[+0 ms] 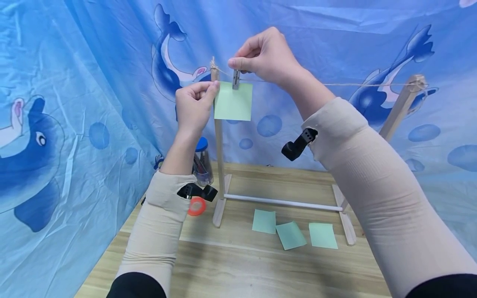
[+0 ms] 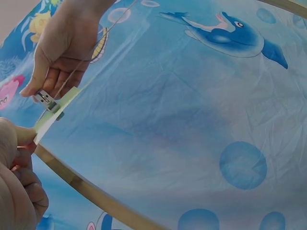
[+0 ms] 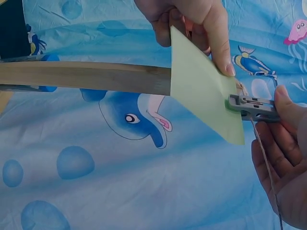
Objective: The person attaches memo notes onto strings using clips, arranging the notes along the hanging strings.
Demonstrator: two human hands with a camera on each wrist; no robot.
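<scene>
A pale green sticky note (image 1: 233, 103) hangs at a string (image 1: 357, 84) beside the left wooden post (image 1: 219, 153). My left hand (image 1: 195, 101) pinches the note's upper left corner between thumb and finger. Over the note's top edge sits a grey clothespin (image 1: 236, 79), its jaws on the paper. My right hand (image 1: 266, 56) pinches the clothespin's upper end from above. In the right wrist view the clothespin (image 3: 254, 106) lies between thumb and fingers, with the string running past it. The left wrist view shows the note (image 2: 55, 112) nearly edge-on.
Three more green notes lie on the wooden table (image 1: 238, 269), among them a right-hand note (image 1: 323, 236). A white crossbar (image 1: 283, 202) joins the stand's feet. Behind the left forearm are a blue-lidded jar (image 1: 203, 165) and an orange tape roll (image 1: 196, 206). The right post (image 1: 400, 105) leans outward.
</scene>
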